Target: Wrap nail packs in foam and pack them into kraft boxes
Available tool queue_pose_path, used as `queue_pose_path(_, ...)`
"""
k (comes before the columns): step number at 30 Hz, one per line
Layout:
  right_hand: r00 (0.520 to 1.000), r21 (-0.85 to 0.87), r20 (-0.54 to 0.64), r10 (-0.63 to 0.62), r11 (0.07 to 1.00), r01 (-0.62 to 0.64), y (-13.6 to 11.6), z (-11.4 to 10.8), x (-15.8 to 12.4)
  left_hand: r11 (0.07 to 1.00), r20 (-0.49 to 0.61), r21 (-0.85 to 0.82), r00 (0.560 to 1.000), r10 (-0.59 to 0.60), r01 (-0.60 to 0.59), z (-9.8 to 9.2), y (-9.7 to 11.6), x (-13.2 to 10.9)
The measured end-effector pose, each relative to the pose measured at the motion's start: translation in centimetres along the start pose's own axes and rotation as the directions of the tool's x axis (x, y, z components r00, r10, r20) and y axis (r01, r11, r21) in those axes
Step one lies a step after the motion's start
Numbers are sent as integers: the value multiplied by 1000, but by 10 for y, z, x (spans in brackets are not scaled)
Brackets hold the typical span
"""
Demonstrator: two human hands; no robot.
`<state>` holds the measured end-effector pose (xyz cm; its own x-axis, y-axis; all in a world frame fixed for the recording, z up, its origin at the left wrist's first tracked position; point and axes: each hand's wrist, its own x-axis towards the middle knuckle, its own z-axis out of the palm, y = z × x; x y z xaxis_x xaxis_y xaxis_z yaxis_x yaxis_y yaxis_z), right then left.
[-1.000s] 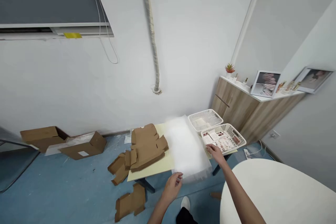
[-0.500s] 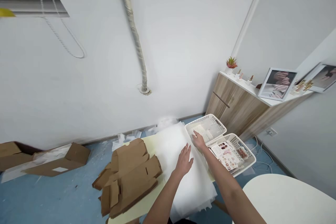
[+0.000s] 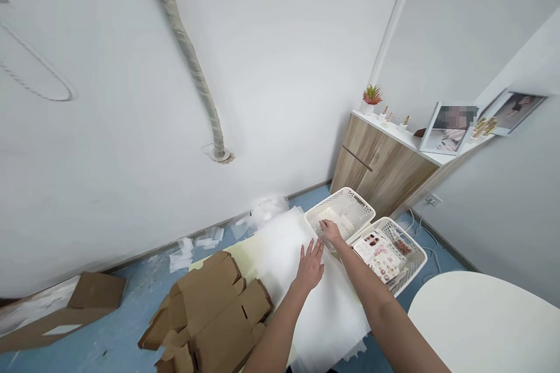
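Observation:
My left hand [image 3: 310,266] rests flat on a stack of white foam sheets [image 3: 330,317], its fingers spread and holding nothing. My right hand [image 3: 330,232] reaches into a white plastic basket [image 3: 339,199], with its fingers curled over pale flat items [image 3: 335,218]. Whether those fingers grip anything is hidden. Just beside that basket stands a second white basket [image 3: 409,256] filled with printed cards [image 3: 376,256]. Flattened brown cardboard boxes [image 3: 210,315] lie left of the foam, on a pale yellow board [image 3: 236,259].
A round white tabletop [image 3: 481,323] fills the lower right. Behind the baskets stands a wooden cabinet [image 3: 380,163] with a white top holding a small potted plant [image 3: 371,94] and framed pictures [image 3: 446,128]. Plastic scraps [image 3: 188,247] lie on the blue floor [image 3: 126,280] by the wall.
Both hands have moved forward: my left from the foam's near edge onto its top, my right from the card basket into the other basket. The view has turned, shifting the scene left.

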<state>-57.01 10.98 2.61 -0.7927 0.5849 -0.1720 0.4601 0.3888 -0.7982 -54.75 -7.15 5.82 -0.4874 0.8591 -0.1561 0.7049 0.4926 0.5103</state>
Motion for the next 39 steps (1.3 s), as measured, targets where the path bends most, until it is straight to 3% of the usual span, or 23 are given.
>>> queue_pose_path(3,997,-30,-72,9,999,-11,-8,-7,-8,993,-36,-120,999,17,-22,3,-6,5)
queue_pose_path(7,975,-71,-215,-61,996,47,-23,-27,-36,892,-221,-450,973,-67,-41,5,-6,21)
queue_pose_path(9,958,-62,-265,-112,993,99,-30,-41,-61,747,-255,-664,945,-204,-18,3,4,28)
queue_pose_path(12,935,-45,-304,-183,983,178,-35,-64,-110,448,-116,-893,939,-323,44,-4,31,34)
queue_pose_path(15,918,-8,-343,-199,978,209,-32,-85,-165,245,0,-968,973,-230,58,-5,68,29)
queue_pose_path(20,889,228,-453,-60,957,181,-4,-122,-251,119,103,-988,995,9,101,21,137,1)
queue_pose_path(23,882,402,-464,78,906,131,25,-147,-301,91,219,-974,965,145,207,50,181,-21)
queue_pose_path(27,833,506,-501,236,861,60,67,-173,-370,136,356,-934,890,283,330,96,239,-50)
queue_pose_path(33,731,580,-580,359,812,62,115,-196,-461,270,519,-850,804,290,452,163,313,-93)
queue_pose_path(39,633,592,-646,428,804,60,153,-212,-522,358,554,-821,772,312,445,213,369,-122)
